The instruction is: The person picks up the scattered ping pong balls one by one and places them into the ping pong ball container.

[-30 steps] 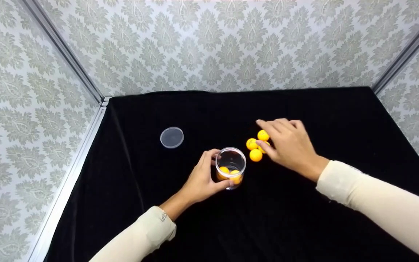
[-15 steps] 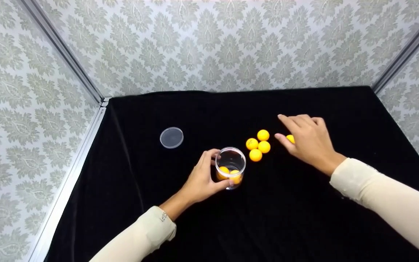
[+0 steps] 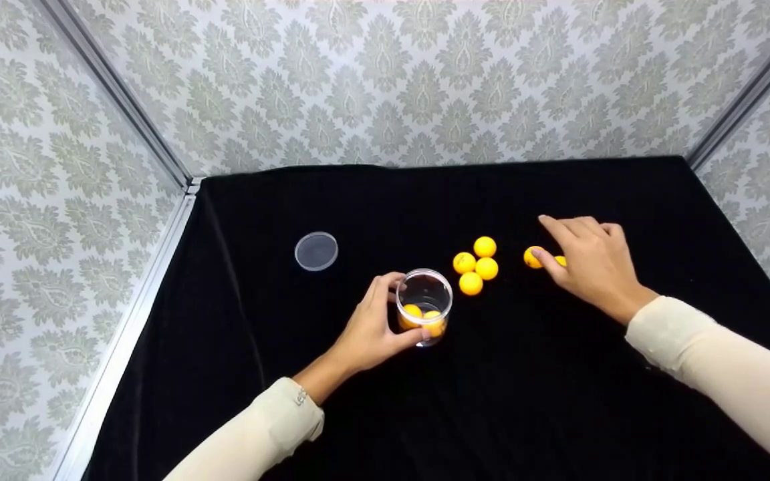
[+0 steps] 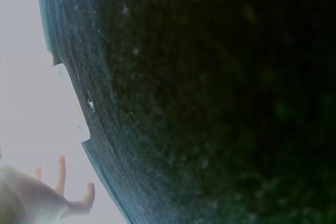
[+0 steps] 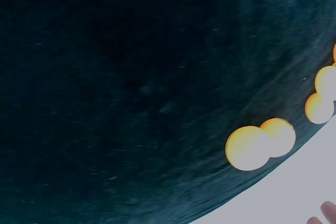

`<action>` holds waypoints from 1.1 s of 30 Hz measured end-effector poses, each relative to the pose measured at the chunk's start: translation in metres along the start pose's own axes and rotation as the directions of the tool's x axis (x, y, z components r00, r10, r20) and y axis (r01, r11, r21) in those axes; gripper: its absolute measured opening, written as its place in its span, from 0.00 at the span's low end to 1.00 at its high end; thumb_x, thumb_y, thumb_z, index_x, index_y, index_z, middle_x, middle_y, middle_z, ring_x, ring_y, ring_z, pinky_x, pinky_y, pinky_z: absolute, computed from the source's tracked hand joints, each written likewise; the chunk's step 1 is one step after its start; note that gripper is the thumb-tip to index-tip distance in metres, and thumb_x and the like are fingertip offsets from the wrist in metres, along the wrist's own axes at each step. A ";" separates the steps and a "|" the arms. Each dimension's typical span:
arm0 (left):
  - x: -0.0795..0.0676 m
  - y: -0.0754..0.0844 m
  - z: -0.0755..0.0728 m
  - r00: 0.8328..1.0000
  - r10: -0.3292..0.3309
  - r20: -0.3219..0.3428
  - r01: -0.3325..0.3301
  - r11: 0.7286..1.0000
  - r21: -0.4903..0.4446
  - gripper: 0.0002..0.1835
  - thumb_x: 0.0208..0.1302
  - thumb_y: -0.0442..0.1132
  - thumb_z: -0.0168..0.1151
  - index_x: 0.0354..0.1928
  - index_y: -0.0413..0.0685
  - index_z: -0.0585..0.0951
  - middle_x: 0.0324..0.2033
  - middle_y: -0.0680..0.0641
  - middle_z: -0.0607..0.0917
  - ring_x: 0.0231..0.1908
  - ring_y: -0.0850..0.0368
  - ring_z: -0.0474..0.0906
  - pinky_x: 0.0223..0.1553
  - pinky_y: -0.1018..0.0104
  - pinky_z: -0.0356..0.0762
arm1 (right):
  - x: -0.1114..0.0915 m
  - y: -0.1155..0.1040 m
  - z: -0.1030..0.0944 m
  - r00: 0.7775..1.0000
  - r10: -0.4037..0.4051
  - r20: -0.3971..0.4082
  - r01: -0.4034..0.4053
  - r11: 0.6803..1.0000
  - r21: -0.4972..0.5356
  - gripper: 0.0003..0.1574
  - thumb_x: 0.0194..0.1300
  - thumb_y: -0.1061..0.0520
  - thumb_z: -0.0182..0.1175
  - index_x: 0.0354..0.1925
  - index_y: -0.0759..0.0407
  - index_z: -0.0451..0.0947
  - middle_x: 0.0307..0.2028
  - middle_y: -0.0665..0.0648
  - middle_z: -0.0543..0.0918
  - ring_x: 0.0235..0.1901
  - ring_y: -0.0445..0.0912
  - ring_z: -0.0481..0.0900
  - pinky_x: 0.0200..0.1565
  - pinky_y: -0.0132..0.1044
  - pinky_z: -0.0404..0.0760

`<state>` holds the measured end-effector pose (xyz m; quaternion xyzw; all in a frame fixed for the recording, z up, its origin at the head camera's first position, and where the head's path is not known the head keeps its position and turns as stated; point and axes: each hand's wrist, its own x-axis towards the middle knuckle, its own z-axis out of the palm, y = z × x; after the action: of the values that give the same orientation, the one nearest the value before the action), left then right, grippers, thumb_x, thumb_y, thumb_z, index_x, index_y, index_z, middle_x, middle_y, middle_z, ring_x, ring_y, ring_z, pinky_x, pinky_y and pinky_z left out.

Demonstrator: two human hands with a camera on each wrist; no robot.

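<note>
My left hand (image 3: 375, 327) holds a clear plastic jar (image 3: 425, 284) around its side in the head view, thumb across the near wall. Orange table tennis balls (image 3: 412, 312) lie at the bottom of the jar. Farther right, my right hand (image 3: 592, 260) hovers with relaxed fingers beside a table tennis ball (image 3: 533, 257). A second ball (image 3: 561, 260) shows partly under its palm. The right wrist view has this pair of balls (image 5: 248, 148) side by side on the cloth, with fingertips (image 5: 329, 212) at the lower right corner, apart from them.
Between the jar and my right hand, several orange balls (image 3: 486, 268) sit in a tight cluster. A round clear lid (image 3: 316, 252) lies left of the jar. Black cloth (image 3: 525, 401) covers the table, and patterned walls (image 3: 385, 80) stand behind and at both sides.
My right hand has moved right, from over the ball cluster to the pair of balls farther right, uncovering the cluster. My left hand and the jar have stayed in place.
</note>
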<state>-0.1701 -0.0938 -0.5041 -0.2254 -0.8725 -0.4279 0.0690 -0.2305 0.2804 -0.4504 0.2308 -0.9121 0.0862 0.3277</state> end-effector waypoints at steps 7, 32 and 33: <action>0.000 0.000 0.000 1.000 0.006 -0.002 -0.006 1.000 0.006 0.49 0.48 0.59 0.80 0.68 0.52 0.65 0.58 0.48 0.76 0.54 0.50 0.82 0.57 0.56 0.80 | -0.012 0.016 0.002 0.998 0.044 0.051 -0.044 0.999 -0.009 0.34 0.63 0.42 0.69 0.63 0.55 0.79 0.47 0.61 0.88 0.47 0.60 0.83 0.42 0.60 0.74; -0.001 0.001 0.000 1.000 -0.013 0.003 0.013 1.000 0.010 0.49 0.48 0.58 0.81 0.68 0.53 0.65 0.58 0.50 0.76 0.54 0.55 0.80 0.58 0.59 0.79 | -0.043 0.033 0.013 0.986 0.085 0.144 -0.079 0.996 -0.043 0.38 0.62 0.39 0.70 0.65 0.53 0.78 0.47 0.62 0.88 0.46 0.60 0.83 0.39 0.59 0.73; -0.001 0.001 -0.001 1.000 -0.013 0.003 0.013 1.000 0.011 0.49 0.48 0.58 0.81 0.68 0.53 0.65 0.58 0.50 0.76 0.54 0.55 0.80 0.58 0.59 0.79 | -0.044 0.033 0.013 0.984 0.089 0.153 -0.083 0.996 -0.046 0.38 0.62 0.39 0.70 0.66 0.53 0.77 0.47 0.62 0.89 0.46 0.60 0.83 0.40 0.59 0.73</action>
<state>-0.1690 -0.0939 -0.5033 -0.2198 -0.8764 -0.4234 0.0660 -0.2242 0.3210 -0.4887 0.1908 -0.9453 0.0643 0.2565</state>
